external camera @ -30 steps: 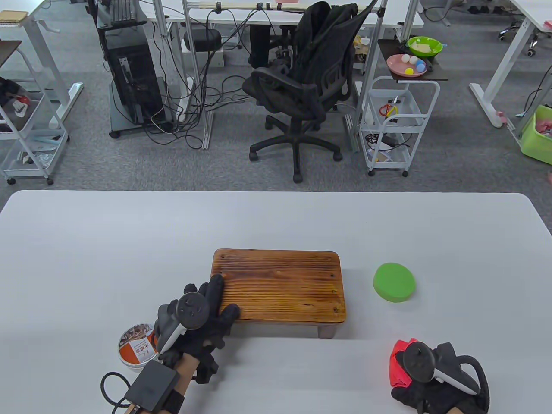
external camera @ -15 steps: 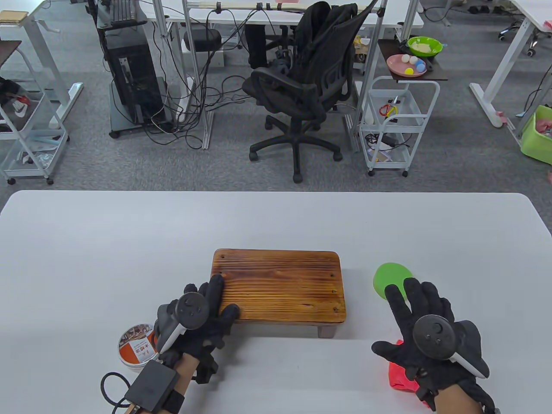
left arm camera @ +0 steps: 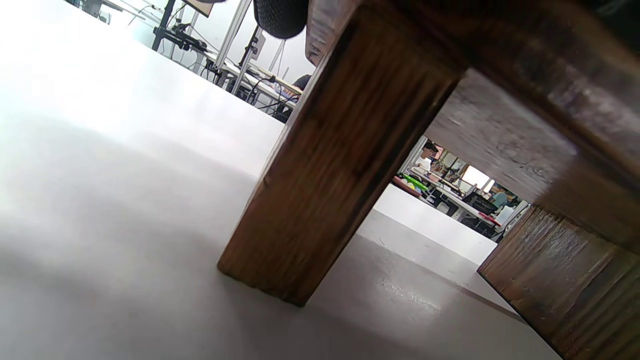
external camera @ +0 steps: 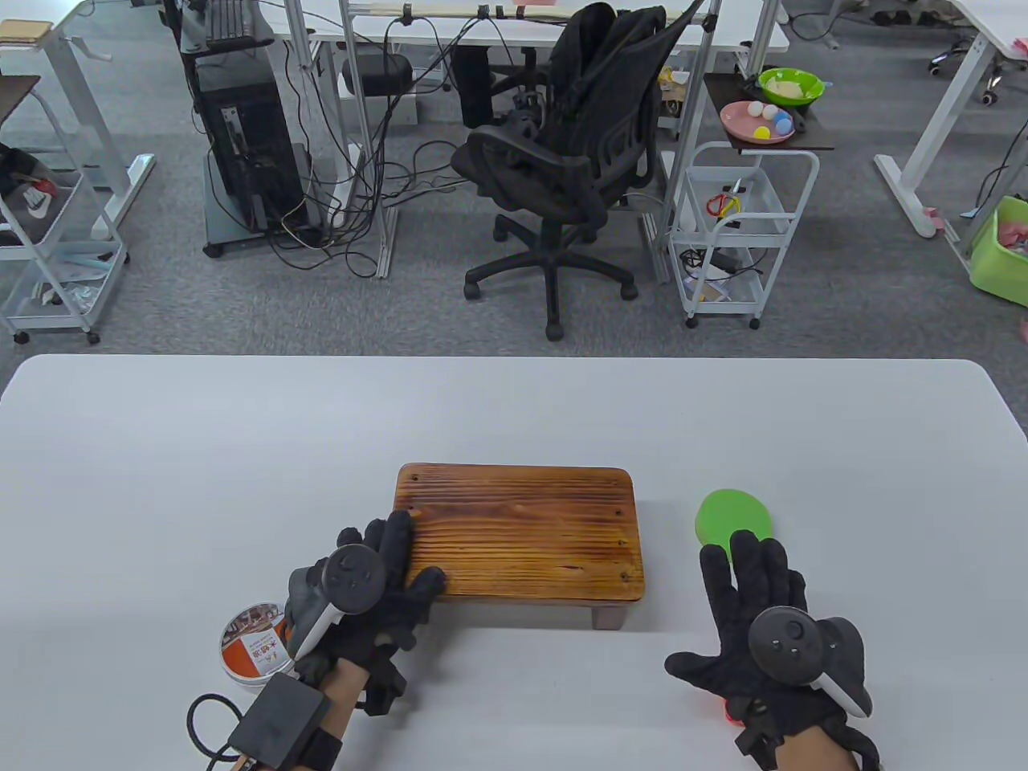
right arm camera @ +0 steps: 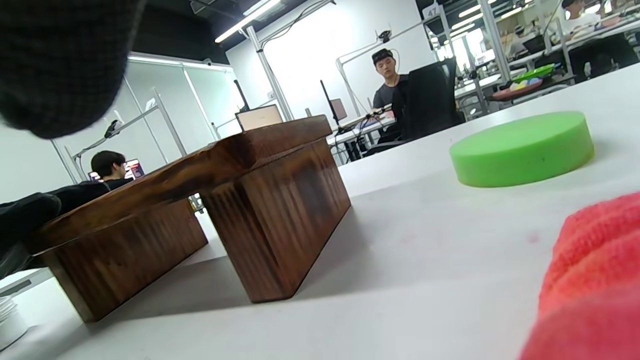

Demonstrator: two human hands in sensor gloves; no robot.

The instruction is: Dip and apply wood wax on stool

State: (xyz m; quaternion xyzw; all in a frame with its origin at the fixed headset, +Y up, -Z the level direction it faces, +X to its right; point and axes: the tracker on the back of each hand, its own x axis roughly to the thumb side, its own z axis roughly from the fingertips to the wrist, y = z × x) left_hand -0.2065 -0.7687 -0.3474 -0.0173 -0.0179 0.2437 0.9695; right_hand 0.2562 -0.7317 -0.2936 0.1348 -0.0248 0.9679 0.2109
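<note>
Stool (external camera: 520,532) under our left hand (external camera: 365,590), fingers flat, steadying. Right hand (external camera: 763,634) spread, empty; green sponge (external camera: 733,518) just beyond fingertips. We judge pickup next, then dipping in wax tin (external camera: 250,646) beside left wrist.

Beyond the white table (external camera: 241,434), grey carpet (external camera: 843,265) carries a black office chair (external camera: 562,177), a white wire trolley (external camera: 743,233), a computer tower (external camera: 241,152) amid tangled cables, and white desks.

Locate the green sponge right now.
In the table view the green sponge lies on the table right of the stool, just beyond the right hand's fingertips.
</note>
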